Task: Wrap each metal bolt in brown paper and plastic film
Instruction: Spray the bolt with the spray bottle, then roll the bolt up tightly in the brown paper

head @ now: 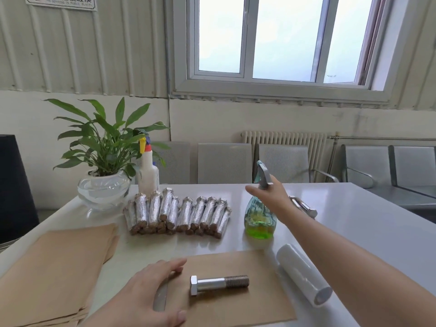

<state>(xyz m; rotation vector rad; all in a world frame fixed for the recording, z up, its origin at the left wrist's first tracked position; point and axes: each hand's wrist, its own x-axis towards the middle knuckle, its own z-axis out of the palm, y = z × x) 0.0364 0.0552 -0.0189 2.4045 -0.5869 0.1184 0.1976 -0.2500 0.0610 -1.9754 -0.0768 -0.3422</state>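
The bolt (219, 283) is showing bare metal, smooth and satiny on head and shank, ridged along the thread. The brown paper (245, 308) under it is looking matt and slightly fibrous. The film roll (304, 273) is glinting as cloudy, glossy plastic. The wrapped bolts (177, 213) are shining through crinkled film. The spray bottle (259, 214) is gleaming, clear ribbed plastic. The table (354, 223) is reflecting light, smooth and glossy.

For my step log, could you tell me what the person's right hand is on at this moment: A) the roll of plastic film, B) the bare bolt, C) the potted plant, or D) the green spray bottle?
D: the right hand is at the neck of the green spray bottle, beyond the bolt on the brown paper sheet.
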